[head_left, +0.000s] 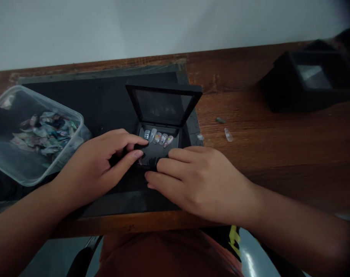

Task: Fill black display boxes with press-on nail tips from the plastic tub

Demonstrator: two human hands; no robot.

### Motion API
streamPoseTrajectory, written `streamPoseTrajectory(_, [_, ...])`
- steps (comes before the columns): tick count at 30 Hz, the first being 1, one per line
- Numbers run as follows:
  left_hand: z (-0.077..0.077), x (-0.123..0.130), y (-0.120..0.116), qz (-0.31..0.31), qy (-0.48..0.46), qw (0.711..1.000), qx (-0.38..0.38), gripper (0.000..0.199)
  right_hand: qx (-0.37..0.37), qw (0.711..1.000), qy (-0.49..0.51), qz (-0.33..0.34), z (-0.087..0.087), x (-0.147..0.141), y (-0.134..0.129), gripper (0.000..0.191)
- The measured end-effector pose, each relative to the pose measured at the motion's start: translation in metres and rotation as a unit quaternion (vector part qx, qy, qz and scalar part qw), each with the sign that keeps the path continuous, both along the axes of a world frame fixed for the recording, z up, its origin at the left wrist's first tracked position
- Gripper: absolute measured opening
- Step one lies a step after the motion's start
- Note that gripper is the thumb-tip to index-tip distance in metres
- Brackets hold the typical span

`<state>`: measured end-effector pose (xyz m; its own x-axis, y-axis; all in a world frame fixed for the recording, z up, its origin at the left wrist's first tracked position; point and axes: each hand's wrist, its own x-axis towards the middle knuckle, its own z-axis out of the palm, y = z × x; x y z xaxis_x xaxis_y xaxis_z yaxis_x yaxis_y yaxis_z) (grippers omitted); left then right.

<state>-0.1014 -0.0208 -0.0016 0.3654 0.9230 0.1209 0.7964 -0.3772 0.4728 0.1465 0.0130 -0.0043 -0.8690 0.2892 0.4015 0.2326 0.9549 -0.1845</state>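
Observation:
A small black hinged display box (163, 88) stands in front of me, its windowed lid raised. Inside, several decorated press-on nails (158, 138) lie in a row along the back; the leftmost is dark and glittery. My left hand (102, 157) is at the box's left side, index fingertip beside the glittery nail and thumb apart from it. Between them I make out no held thing. At the front right of the box, my right hand (194, 177) has its fingers curled over the edge, covering that corner. Its fingertips are partly hidden.
A clear plastic tub (79, 119) of loose nails stands left on the dark mat (105, 88). Right of the mat, a clear nail (228, 134) and a small greenish piece (220, 120) lie on the wooden table (235, 84). More black boxes (290, 84) stand at far right.

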Motion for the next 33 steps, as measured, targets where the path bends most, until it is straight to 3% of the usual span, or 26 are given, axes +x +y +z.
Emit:
streamPoseTrajectory(9, [0.002, -0.003, -0.003, -0.013, 0.008, 1.0, 0.006, 0.029, -0.008, 0.999, 0.026, -0.027, 0.005, 0.006, 0.007, 0.032])
streamPoseTrajectory(14, [0.003, -0.003, -0.005, 0.015, 0.025, 1.0, -0.012, 0.029, 0.025, 0.994, 0.039, -0.095, 0.001, 0.011, 0.011, 0.024])
streamPoseTrajectory(21, [0.007, -0.004, -0.007, 0.031, 0.034, 0.999, -0.02, 0.024, 0.087, 0.99, 0.006, -0.109, -0.001, 0.006, 0.006, 0.025])
streamPoseTrajectory(28, [0.006, -0.008, -0.006, 0.025, 0.028, 0.999, -0.028, 0.025, 0.083, 0.993, -0.001, -0.082, -0.003, 0.004, 0.005, 0.026])
streamPoseTrajectory(33, [0.006, -0.01, -0.005, 0.01, -0.002, 0.998, -0.063, 0.026, 0.039, 0.998, -0.006, -0.046, -0.002, 0.01, 0.01, 0.024])
